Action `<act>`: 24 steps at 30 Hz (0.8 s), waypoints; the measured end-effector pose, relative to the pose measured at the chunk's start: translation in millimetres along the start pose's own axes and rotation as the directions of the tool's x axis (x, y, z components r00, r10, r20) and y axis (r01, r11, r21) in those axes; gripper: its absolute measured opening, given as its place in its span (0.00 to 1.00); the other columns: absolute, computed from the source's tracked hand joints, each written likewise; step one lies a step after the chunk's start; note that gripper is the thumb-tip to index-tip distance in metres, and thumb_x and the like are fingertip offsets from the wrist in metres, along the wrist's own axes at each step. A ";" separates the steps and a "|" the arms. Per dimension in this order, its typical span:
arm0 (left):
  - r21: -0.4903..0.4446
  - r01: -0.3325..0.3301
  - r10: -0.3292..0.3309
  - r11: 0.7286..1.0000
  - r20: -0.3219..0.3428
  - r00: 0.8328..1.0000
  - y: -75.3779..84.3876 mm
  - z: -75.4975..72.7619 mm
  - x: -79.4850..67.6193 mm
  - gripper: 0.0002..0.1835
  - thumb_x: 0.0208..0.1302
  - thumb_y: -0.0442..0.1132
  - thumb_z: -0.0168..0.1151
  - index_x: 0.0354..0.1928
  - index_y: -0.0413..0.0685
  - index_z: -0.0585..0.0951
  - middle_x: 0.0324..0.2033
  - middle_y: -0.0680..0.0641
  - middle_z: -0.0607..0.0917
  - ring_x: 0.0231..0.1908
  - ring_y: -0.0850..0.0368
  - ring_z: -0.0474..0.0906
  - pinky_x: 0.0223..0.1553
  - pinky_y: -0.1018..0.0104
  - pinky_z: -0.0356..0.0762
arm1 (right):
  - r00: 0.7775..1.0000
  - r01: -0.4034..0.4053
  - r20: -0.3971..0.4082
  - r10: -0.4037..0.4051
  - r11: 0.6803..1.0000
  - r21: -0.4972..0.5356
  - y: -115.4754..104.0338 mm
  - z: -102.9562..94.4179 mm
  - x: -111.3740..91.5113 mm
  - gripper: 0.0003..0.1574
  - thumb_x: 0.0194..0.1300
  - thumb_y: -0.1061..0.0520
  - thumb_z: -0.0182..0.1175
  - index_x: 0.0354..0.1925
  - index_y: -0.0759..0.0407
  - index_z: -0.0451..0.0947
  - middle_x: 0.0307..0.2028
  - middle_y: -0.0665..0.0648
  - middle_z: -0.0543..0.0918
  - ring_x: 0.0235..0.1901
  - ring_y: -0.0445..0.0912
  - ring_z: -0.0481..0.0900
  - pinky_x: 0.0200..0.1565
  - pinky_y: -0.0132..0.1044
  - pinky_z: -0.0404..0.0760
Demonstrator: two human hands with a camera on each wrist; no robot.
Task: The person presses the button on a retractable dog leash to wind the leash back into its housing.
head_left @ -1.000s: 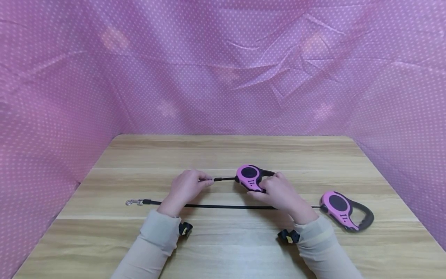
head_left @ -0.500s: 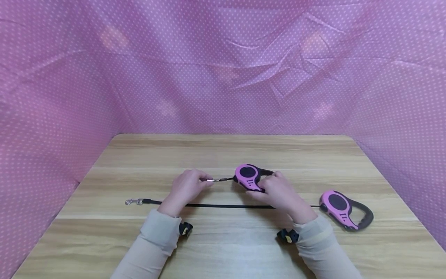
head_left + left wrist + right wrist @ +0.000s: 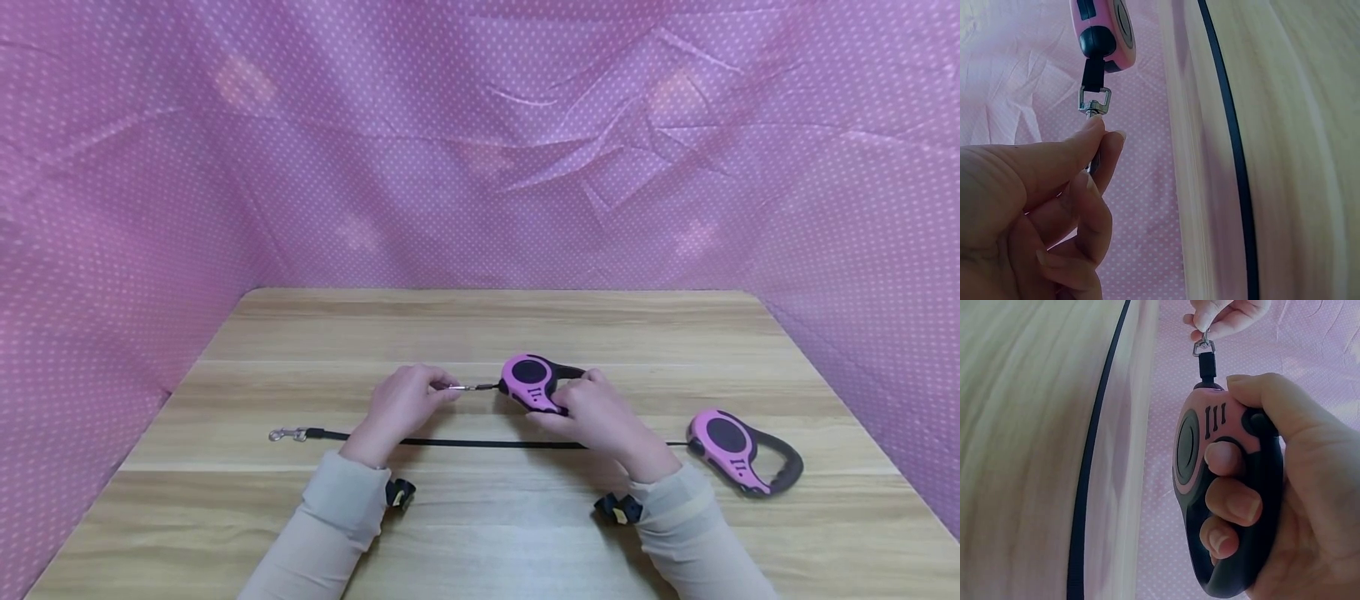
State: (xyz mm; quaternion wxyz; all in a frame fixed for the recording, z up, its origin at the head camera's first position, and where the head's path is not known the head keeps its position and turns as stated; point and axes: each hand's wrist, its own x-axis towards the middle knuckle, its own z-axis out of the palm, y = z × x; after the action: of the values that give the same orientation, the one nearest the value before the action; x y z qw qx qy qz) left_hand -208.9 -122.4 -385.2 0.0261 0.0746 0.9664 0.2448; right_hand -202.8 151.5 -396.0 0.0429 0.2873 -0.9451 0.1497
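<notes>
1. The biggest thing is the pink cloth with white dots (image 3: 480,208). It hangs behind the pink-and-black oval plastic leash case (image 3: 531,373) that is held up; call that one the held case.
2. The pale wooden tabletop (image 3: 480,325) is under the held case and apart from it.
3. A long, flat black strap (image 3: 487,443) lies straight from side to side, nearer the person than the held case.
4. The right hand (image 3: 600,417) is at the right end of the held case. Its fingers curl round the black loop handle and grip it, and the thumb reaches along the pink side.
5. The left hand (image 3: 405,404) is to the left of the held case. Its thumb and finger pinch a shiny silver metal clip (image 3: 1093,106).
6. The held case lies longways, roughly from side to side. Its nose points left, right at the left hand.
7. A second pink-and-black oval plastic case (image 3: 726,435) lies to the right of the held case and nearer the person.
8. A second silver metal clip (image 3: 288,434) lies far to the left of the held case.
9. The pinched clip is just beside the held case's nose, with only a little bit of black strap (image 3: 1092,76) between them. The left hand is the one at this clip.
</notes>
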 end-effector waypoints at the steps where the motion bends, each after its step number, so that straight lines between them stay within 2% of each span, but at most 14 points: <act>1: -0.002 -0.001 0.001 1.000 0.002 1.000 0.4 -0.2 -0.2 0.11 0.64 0.51 0.67 0.45 0.60 0.87 0.42 0.55 0.89 0.44 0.54 0.83 0.44 0.55 0.77 | 1.000 0.003 0.000 -0.003 1.000 0.001 -0.1 0.1 0.1 0.29 0.63 0.36 0.63 0.15 0.47 0.67 0.13 0.41 0.68 0.16 0.36 0.61 0.45 0.42 0.66; 11: -0.021 0.009 -0.008 1.000 0.019 1.000 2.2 -1.5 -0.8 0.12 0.64 0.50 0.67 0.46 0.58 0.86 0.44 0.54 0.88 0.47 0.52 0.82 0.48 0.52 0.77 | 1.000 0.002 0.008 -0.002 1.000 0.010 -1.1 -0.5 1.4 0.29 0.63 0.35 0.63 0.14 0.47 0.67 0.13 0.40 0.67 0.15 0.36 0.61 0.45 0.42 0.65; 18: -0.023 0.021 -0.021 1.000 0.011 1.000 1.1 -1.2 -0.4 0.12 0.63 0.52 0.67 0.45 0.59 0.87 0.43 0.54 0.89 0.47 0.52 0.82 0.46 0.54 0.77 | 1.000 0.026 -0.001 -0.026 1.000 0.012 -0.3 -1.1 0.7 0.29 0.62 0.37 0.65 0.14 0.46 0.67 0.13 0.40 0.67 0.16 0.35 0.62 0.45 0.41 0.65; 24: 0.014 0.032 -0.032 0.999 -0.003 0.999 0.7 -0.5 0.4 0.10 0.64 0.52 0.66 0.44 0.60 0.87 0.43 0.55 0.89 0.45 0.53 0.82 0.40 0.58 0.76 | 0.999 0.053 -0.008 -0.053 0.999 0.008 -0.6 -1.2 0.3 0.28 0.62 0.37 0.65 0.15 0.46 0.68 0.14 0.40 0.68 0.18 0.35 0.62 0.45 0.41 0.65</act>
State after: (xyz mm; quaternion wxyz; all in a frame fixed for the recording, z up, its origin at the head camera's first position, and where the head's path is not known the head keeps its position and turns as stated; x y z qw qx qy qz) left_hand -209.2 -121.9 -384.4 0.0282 0.0592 0.9692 0.2374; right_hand -202.7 151.2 -394.6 0.0493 0.3120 -0.9363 0.1533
